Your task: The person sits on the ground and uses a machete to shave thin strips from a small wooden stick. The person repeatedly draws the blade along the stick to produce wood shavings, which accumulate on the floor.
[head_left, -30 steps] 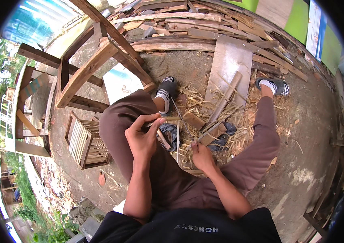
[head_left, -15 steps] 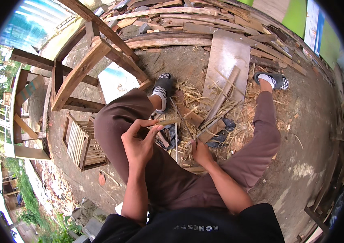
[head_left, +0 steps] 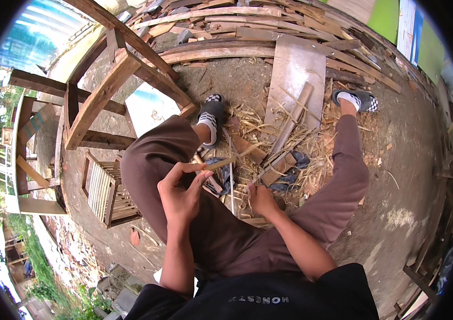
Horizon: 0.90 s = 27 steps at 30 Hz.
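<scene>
My left hand [head_left: 181,194], above my left thigh, pinches a short tan wooden stick [head_left: 220,164] between thumb and fingers; the stick points right and slightly away from me. My right hand [head_left: 262,201] is closed in a fist between my knees, lower and to the right of the stick. What that fist holds is too small and hidden to make out. Below both hands, pale curled shavings [head_left: 247,128] cover the ground. A short wooden block [head_left: 279,169] lies among them beside dark crumpled plastic [head_left: 300,160].
A flat board [head_left: 298,64] lies ahead with a long wooden slat [head_left: 297,114] across it. Left stand a large timber frame [head_left: 103,98] and a small slatted wooden crate [head_left: 110,189]. Stacked planks [head_left: 226,50] line the far side. My feet in checkered shoes [head_left: 211,114] flank the shavings.
My left hand has shifted slightly left and down, and the stick now tilts up more toward its far end. My right hand has moved a little left. The whole view has shifted slightly.
</scene>
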Each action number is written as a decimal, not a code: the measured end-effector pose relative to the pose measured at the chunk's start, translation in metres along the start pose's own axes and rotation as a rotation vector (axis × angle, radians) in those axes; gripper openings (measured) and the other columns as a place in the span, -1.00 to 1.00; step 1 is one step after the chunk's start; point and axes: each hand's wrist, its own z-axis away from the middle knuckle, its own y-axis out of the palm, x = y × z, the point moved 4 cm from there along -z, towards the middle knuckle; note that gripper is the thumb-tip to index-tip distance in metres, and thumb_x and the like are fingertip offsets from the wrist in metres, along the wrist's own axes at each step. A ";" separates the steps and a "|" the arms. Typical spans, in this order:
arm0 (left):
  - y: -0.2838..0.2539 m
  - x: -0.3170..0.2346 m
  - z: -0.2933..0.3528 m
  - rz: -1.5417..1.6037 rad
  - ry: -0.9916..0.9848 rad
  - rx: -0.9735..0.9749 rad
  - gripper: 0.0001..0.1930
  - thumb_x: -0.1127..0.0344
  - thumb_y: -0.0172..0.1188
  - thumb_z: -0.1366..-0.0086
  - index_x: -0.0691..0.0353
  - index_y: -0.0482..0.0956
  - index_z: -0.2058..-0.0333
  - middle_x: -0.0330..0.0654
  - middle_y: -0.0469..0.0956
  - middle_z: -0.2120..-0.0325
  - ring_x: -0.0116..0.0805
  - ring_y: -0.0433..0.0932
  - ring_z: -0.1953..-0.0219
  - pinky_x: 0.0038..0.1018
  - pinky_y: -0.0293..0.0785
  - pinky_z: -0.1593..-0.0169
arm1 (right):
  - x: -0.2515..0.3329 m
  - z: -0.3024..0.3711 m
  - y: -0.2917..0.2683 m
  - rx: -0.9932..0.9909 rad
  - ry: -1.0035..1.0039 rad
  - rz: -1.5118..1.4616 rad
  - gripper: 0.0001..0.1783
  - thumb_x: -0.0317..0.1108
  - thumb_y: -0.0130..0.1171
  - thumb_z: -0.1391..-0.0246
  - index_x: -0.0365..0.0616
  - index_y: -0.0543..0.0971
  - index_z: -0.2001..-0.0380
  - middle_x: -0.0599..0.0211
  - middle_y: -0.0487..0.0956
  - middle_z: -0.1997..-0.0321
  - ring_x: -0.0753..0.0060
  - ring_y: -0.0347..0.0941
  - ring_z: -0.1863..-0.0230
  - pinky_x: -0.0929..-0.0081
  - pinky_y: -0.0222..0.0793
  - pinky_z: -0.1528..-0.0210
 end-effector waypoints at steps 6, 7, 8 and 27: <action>0.003 0.003 -0.001 0.104 0.032 -0.093 -0.87 0.52 0.39 -0.22 0.43 0.62 0.33 -0.14 0.69 0.40 -0.53 0.59 0.25 -0.58 0.49 0.10 | -0.033 -0.021 0.005 0.064 0.020 -0.077 -0.33 0.10 -0.07 -0.37 -0.45 0.60 0.30 -0.41 0.58 0.34 -0.44 0.52 0.15 -0.14 0.38 0.09; 0.006 0.000 -0.004 0.126 0.045 -0.090 -0.88 0.48 0.36 -0.26 0.43 0.61 0.33 -0.14 0.68 0.41 -0.52 0.59 0.25 -0.57 0.49 0.11 | -0.033 -0.022 0.005 0.052 0.009 -0.080 -0.33 0.12 -0.06 -0.36 -0.44 0.59 0.30 -0.40 0.58 0.35 -0.44 0.52 0.16 -0.13 0.38 0.09; 0.010 -0.004 -0.007 0.148 0.058 -0.085 -0.86 0.44 0.34 -0.30 0.43 0.61 0.33 -0.14 0.68 0.42 -0.52 0.59 0.26 -0.57 0.49 0.13 | -0.034 -0.022 0.005 0.039 -0.002 -0.083 -0.32 0.13 -0.05 -0.35 -0.43 0.59 0.29 -0.39 0.58 0.35 -0.43 0.52 0.16 -0.12 0.38 0.09; 0.056 0.025 -0.034 1.100 -0.168 -0.277 -0.33 0.03 -0.02 -0.52 0.03 0.06 0.82 -0.34 0.06 0.83 -0.50 -0.01 0.80 -0.53 -0.06 0.69 | 0.048 0.027 -0.031 -0.006 -0.319 -0.072 -0.52 -0.02 -0.05 -0.40 -0.34 0.48 0.18 -0.25 0.58 0.46 -0.44 0.51 0.32 -0.17 0.37 0.28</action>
